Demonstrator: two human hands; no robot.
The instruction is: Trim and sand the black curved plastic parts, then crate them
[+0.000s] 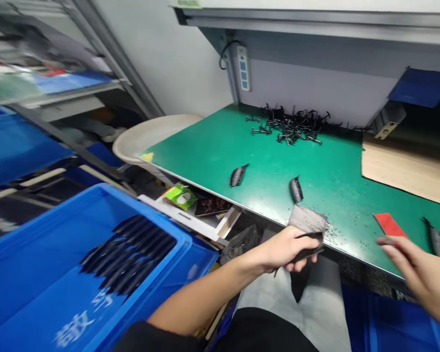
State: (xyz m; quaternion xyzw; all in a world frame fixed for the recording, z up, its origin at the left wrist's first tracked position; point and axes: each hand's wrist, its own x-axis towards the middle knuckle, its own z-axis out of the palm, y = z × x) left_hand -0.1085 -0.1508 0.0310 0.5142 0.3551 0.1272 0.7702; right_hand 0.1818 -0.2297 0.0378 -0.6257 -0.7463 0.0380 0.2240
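- Black moulded bundle point(308, 250) pinched narrowly in the left hand point(280, 250), fingers curled around it, just off the front edge of the green mat point(201, 156)
- A firm, narrow pinch suits the bundle, keeping its pieces together
- grey sheet point(307, 220) just behind the grip, touching the bundle
- right hand point(416, 266) open, fingers spread over the mat, near a red card point(390, 225)
- more bundles lying on the mat, others in a blue plastic crate point(95, 254), and a heap of black parts point(291, 126) by the wall
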